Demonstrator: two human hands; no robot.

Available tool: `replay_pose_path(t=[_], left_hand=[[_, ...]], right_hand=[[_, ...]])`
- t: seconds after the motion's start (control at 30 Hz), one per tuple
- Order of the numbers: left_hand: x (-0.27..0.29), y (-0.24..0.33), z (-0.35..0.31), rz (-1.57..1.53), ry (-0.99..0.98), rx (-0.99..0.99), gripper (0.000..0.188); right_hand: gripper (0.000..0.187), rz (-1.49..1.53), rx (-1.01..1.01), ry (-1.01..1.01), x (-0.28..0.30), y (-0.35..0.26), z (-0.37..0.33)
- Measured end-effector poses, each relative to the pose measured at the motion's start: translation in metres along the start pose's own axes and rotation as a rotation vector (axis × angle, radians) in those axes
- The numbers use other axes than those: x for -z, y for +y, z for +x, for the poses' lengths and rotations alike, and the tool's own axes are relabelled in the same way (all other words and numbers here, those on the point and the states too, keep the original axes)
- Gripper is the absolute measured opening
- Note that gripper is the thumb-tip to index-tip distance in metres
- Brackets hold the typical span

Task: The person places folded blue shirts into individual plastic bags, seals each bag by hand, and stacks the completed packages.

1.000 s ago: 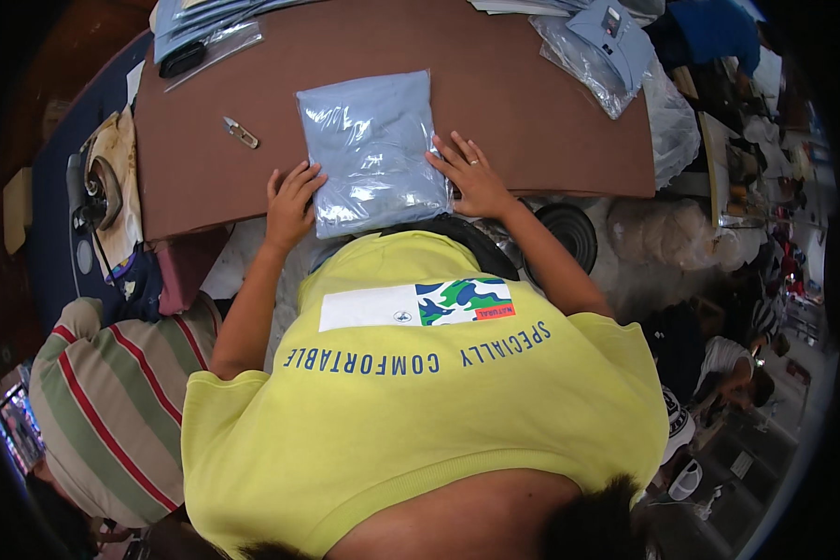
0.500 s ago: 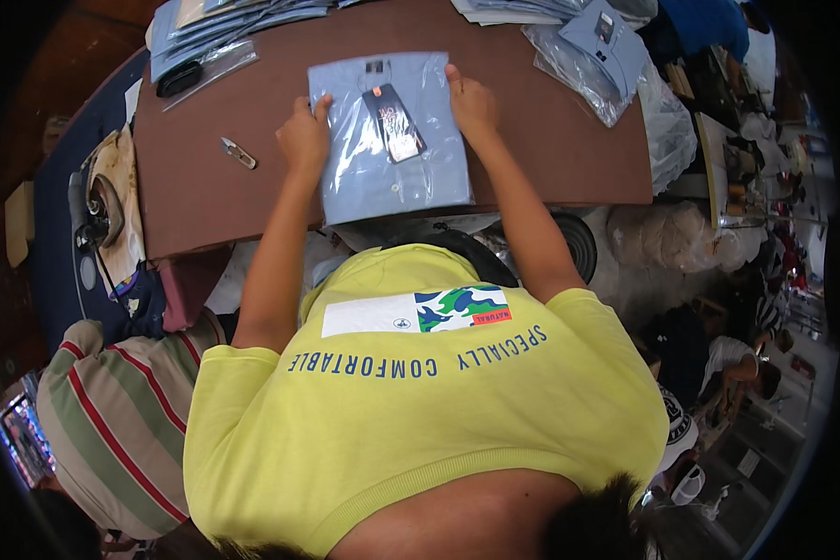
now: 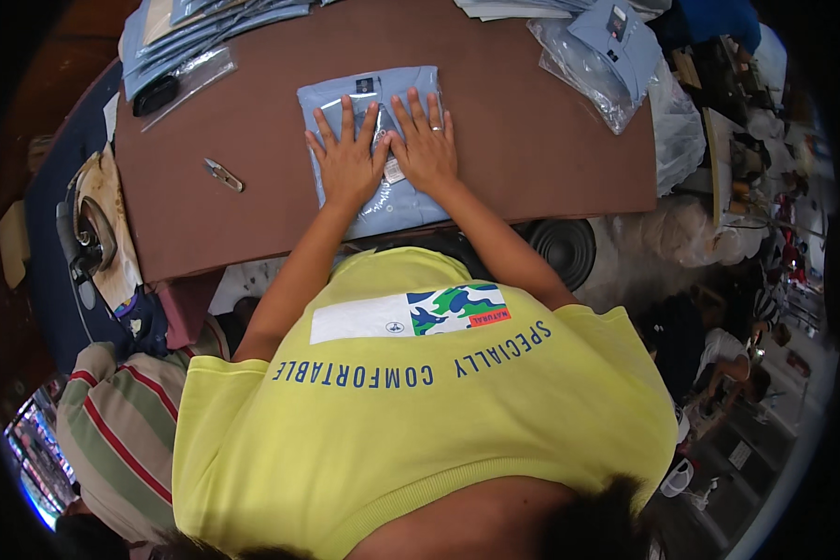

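A folded light-blue shirt in a clear plastic bag (image 3: 397,217) lies flat on the brown table in front of me. My left hand (image 3: 350,166) rests on its left half, palm down with fingers spread. On the right half lies my right hand (image 3: 425,149), also flat with its fingers apart and a ring on one of them. The two thumbs nearly meet at the middle. Beneath the hands, a dark hang tag with a pale lower part (image 3: 394,172) is mostly covered.
Thread snips (image 3: 224,175) lie on the brown table (image 3: 551,168), left of the shirt. Stacked bagged shirts (image 3: 182,37) are at the far left, another shirt (image 3: 616,47) at the far right. An iron (image 3: 89,238) stands left. A person in a striped shirt (image 3: 121,429) is close by.
Both hands have let go of the bag's side edges and moved inward onto its top, fingers now spread flat. The bagged shirt lies slightly farther left in the picture.
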State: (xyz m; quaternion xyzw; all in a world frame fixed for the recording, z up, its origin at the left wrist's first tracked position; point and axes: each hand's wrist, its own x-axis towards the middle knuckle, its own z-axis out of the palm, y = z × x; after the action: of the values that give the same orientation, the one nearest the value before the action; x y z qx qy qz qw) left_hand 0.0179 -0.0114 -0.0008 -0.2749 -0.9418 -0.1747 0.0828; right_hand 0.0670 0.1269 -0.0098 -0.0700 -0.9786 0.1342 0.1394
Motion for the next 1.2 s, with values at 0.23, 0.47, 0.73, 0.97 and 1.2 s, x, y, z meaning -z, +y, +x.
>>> replay_pose_path(t=[0.23,0.47,0.73,0.97,1.2], left_hand=[[0.0,0.0,0.002,0.031,-0.098,0.017,0.053],[-0.004,-0.002,0.003,0.054,-0.132,0.008,0.053],[-0.011,-0.01,0.009,0.008,-0.134,0.035,0.055],[0.021,-0.012,-0.001,-0.476,0.094,0.469,0.076],[0.024,0.022,0.03,-1.334,-0.007,0.339,0.061]], right_hand=[[0.057,0.007,-0.026,-0.047,0.001,-0.002,0.003],[0.055,0.014,-0.046,-0.058,0.004,-0.003,0.004],[0.058,0.086,-0.017,-0.095,-0.003,0.004,0.015],[0.07,0.929,-0.557,0.07,-0.015,0.048,-0.014],[0.049,1.519,-0.576,-0.082,0.082,0.067,-0.035]])
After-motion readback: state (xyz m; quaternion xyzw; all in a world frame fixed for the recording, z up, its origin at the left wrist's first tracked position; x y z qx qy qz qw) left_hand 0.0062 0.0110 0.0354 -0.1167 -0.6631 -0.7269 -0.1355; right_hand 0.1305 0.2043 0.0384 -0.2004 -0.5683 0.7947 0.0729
